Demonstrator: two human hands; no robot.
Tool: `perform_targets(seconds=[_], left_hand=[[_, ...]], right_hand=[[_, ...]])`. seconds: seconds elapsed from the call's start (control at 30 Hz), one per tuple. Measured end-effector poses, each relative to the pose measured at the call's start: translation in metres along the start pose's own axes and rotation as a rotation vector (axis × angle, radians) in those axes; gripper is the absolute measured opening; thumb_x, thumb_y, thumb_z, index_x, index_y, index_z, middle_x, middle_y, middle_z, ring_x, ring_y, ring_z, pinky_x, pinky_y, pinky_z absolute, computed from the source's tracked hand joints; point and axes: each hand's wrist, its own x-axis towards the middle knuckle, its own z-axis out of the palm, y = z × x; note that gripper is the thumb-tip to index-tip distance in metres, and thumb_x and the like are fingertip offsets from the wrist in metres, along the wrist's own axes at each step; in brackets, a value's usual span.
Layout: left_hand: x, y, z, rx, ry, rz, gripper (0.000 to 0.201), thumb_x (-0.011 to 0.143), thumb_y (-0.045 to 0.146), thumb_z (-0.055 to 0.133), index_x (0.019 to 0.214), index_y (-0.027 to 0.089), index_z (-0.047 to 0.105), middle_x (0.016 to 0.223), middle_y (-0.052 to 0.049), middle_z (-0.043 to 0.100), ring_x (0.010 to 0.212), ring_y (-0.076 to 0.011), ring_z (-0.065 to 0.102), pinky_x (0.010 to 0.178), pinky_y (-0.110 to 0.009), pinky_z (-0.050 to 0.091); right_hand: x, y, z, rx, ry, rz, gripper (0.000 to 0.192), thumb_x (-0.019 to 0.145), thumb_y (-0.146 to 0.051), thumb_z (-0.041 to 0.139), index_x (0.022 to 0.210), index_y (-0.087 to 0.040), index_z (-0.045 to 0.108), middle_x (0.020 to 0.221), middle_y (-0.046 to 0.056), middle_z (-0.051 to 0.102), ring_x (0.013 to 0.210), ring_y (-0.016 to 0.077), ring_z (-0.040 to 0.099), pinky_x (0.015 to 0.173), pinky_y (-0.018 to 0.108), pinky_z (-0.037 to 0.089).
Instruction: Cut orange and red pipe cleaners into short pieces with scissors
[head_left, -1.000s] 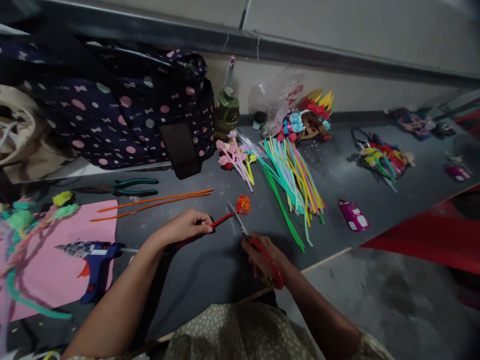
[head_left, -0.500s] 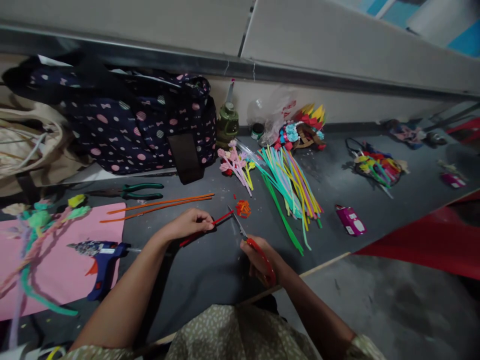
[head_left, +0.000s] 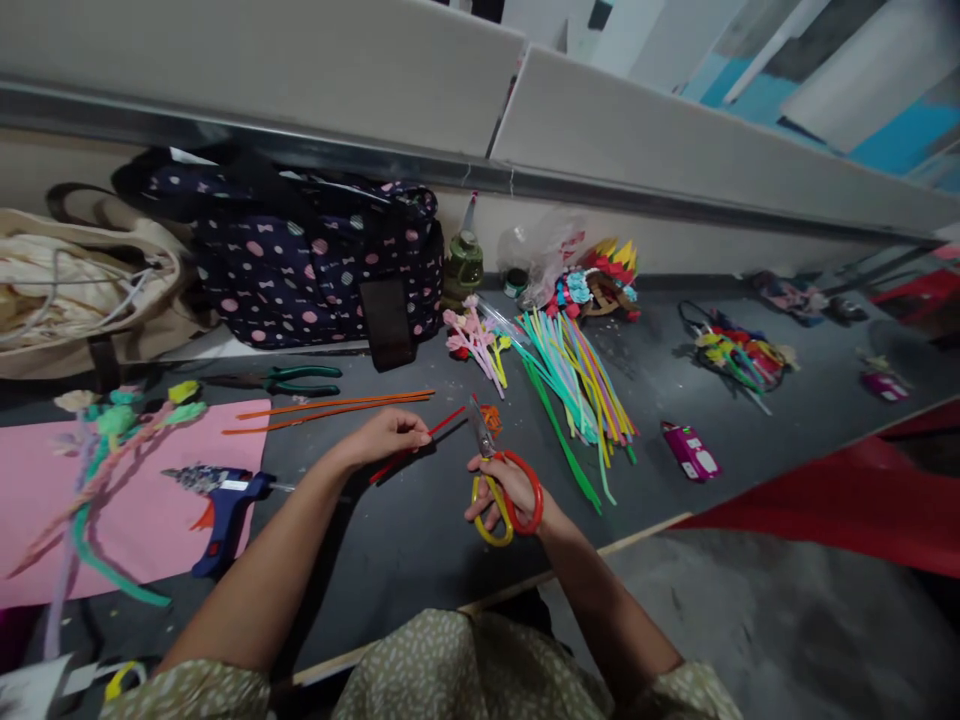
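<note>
My left hand point(head_left: 394, 437) pinches a thin red pipe cleaner point(head_left: 448, 420) above the dark table, its free end pointing up and right. In my right hand point(head_left: 516, 487) is a pair of scissors point(head_left: 496, 500) with one red and one yellow handle loop. The blades point away from me, close to the pipe cleaner's tip but seemingly apart from it. Just behind the blades lies a small heap of orange and red clippings point(head_left: 492, 418), partly covered by them. Two or so long orange pipe cleaners point(head_left: 337, 405) rest beyond my left hand.
A bundle of coloured pipe cleaners point(head_left: 577, 385) lies right of the clippings, with pink flowers point(head_left: 472, 335) behind. Green-handled pliers point(head_left: 300, 380), a blue glue gun point(head_left: 225, 510) and pink paper point(head_left: 292, 440) are left. A patterned bag point(head_left: 315, 270) stands behind; a purple box point(head_left: 691, 452) sits right.
The scissors have turned in my right hand, so both handle loops now show and the blades have swung away from the pipe cleaner. My left hand keeps its pinch. The view has shifted slightly.
</note>
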Motion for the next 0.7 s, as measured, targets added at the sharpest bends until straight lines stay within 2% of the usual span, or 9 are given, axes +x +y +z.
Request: perform_targets(seconds=[0.17, 0.3, 0.4, 0.7], left_hand=[[-0.002, 0.004, 0.001, 0.011, -0.008, 0.015, 0.030, 0.077, 0.042, 0.067, 0.076, 0.013, 0.068, 0.067, -0.001, 0.061, 0.061, -0.0105, 0.050, 0.061, -0.023, 0.037], [-0.003, 0.006, 0.004, 0.010, -0.024, 0.015, 0.029, 0.077, 0.042, 0.066, 0.075, 0.013, 0.067, 0.065, -0.001, 0.060, 0.059, -0.0104, 0.049, 0.058, -0.023, 0.036], [-0.003, 0.005, 0.006, 0.018, -0.029, 0.026, 0.029, 0.077, 0.042, 0.066, 0.075, 0.013, 0.067, 0.064, -0.001, 0.060, 0.059, -0.0104, 0.049, 0.059, -0.023, 0.036], [-0.004, 0.006, 0.007, 0.018, -0.046, 0.033, 0.033, 0.076, 0.045, 0.067, 0.075, 0.012, 0.067, 0.064, 0.000, 0.059, 0.059, -0.0108, 0.049, 0.060, -0.024, 0.037]], right_hand=[[-0.022, 0.011, -0.008, -0.096, 0.035, -0.027, 0.037, 0.084, -0.042, 0.052, 0.113, -0.019, 0.046, 0.061, -0.006, 0.053, 0.059, 0.0222, 0.072, 0.042, 0.022, 0.048], [-0.038, 0.013, -0.014, -0.278, 0.067, -0.103, 0.042, 0.080, -0.035, 0.056, 0.117, -0.018, 0.047, 0.069, -0.002, 0.060, 0.076, 0.0229, 0.073, 0.053, 0.025, 0.054], [-0.040, 0.014, -0.021, -0.405, 0.094, -0.162, 0.042, 0.081, -0.034, 0.053, 0.120, -0.020, 0.047, 0.076, 0.001, 0.062, 0.084, 0.0235, 0.071, 0.052, 0.025, 0.054], [-0.030, 0.018, -0.028, -0.624, 0.045, -0.215, 0.037, 0.086, -0.029, 0.044, 0.122, -0.020, 0.048, 0.076, -0.001, 0.062, 0.054, 0.0139, 0.066, 0.046, 0.021, 0.050]])
